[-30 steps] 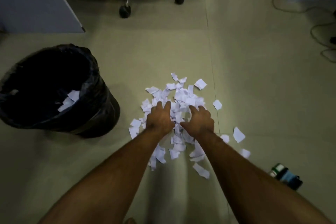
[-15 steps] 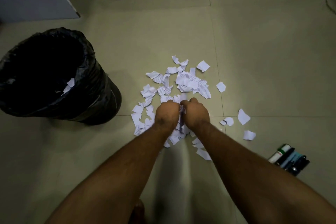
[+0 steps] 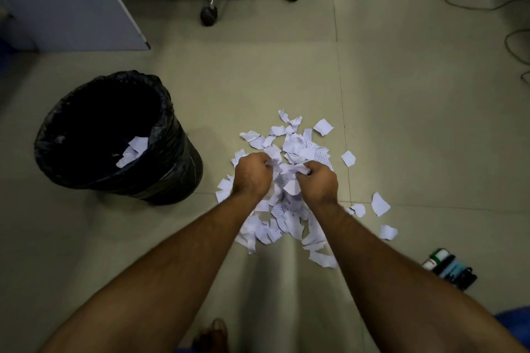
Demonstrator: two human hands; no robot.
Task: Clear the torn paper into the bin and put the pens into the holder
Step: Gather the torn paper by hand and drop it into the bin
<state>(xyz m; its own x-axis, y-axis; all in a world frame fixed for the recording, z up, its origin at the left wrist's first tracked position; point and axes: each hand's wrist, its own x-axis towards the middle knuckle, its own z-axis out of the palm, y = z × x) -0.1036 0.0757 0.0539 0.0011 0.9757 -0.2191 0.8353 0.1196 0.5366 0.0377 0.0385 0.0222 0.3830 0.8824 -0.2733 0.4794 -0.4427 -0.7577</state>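
Note:
A pile of torn white paper scraps (image 3: 298,146) lies on the tiled floor in the middle of the view. My left hand (image 3: 251,175) and my right hand (image 3: 318,182) are side by side above the pile, fingers curled round a bunch of scraps held between them. More scraps (image 3: 275,229) lie under my wrists, and a few loose ones (image 3: 380,203) to the right. A black-lined bin (image 3: 114,137) stands to the left with a few scraps inside. Several pens and markers (image 3: 450,268) lie on the floor at the lower right. No holder is in view.
An office chair base with castors (image 3: 209,16) stands at the top centre. A grey partition panel (image 3: 71,0) fills the top left. Cables (image 3: 513,46) trail on the floor at the top right. My foot (image 3: 213,335) shows at the bottom edge.
My hands went from lying flat on the pile to closing together round a bunch of scraps, and they have lifted slightly. The camera view has tilted upward since half a second ago.

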